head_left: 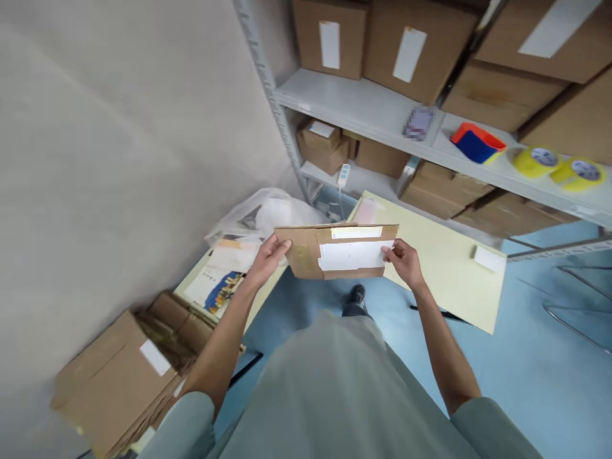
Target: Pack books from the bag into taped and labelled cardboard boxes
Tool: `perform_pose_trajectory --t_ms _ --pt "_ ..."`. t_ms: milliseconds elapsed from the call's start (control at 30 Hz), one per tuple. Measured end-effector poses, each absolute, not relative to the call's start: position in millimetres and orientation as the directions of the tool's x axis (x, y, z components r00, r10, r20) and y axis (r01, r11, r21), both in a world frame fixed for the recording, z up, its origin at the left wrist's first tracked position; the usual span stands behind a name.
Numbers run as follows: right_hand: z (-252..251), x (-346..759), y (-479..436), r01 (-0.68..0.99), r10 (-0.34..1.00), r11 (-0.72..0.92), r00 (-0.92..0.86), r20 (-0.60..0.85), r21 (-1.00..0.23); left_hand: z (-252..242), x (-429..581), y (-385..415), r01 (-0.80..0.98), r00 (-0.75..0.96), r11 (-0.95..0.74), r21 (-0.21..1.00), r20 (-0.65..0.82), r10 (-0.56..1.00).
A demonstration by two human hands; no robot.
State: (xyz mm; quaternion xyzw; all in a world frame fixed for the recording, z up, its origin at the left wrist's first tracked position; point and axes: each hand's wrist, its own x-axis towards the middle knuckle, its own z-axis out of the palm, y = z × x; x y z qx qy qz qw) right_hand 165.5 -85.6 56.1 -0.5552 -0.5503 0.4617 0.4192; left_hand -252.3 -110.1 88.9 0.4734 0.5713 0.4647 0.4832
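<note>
A flattened cardboard box [304,260] is held up in front of me, over the floor between two table tops. White paper labels [356,255] are stuck on its near face. My left hand [268,257] grips its left edge, thumb on the near side. At the right edge, my right hand [403,261] is closed on the cardboard, with its fingertips by the label's end. The fingers behind the box are partly hidden.
Metal shelving [329,95] with cardboard boxes stands ahead, carrying yellow tape rolls [536,160] too. A cream table [449,261] is at right. On the left lie folded cardboard [115,376], a printed bag [215,290] and clear plastic [272,213]. A metal-legged frame [574,325] stands far right.
</note>
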Motion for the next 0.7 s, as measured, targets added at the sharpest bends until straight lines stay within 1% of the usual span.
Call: perform_pose_trajectory --t_ms 67,200,300,400,600,700 --pt "48 205 -82 0.252 0.996 -0.087 0.054 -0.076 -0.964 71 -209 -75 0.108 -0.005 0.133 0.985 -0.134 0.991" --pt "29 273 -71 0.326 0.982 -0.141 0.167 -0.090 -0.935 29 -132 -20 0.110 0.054 0.189 0.976 -0.196 0.979" --pt "11 309 -65 0.399 0.967 -0.177 0.240 -0.084 -0.900 3 -89 8 0.121 0.129 0.248 0.961 -0.263 0.956" --pt "-7 333 -63 0.440 0.950 -0.235 0.293 -0.109 -0.867 -15 -58 26 0.160 0.189 0.281 0.946 -0.309 0.932" --pt "-31 342 -63 0.423 0.926 -0.336 0.310 -0.213 -0.842 -38 -20 44 0.224 0.312 0.283 0.933 -0.344 0.886" --pt "-34 336 -62 0.367 0.916 -0.359 0.312 -0.250 -0.858 -45 -13 54 0.228 0.350 0.245 0.942 -0.314 0.882"
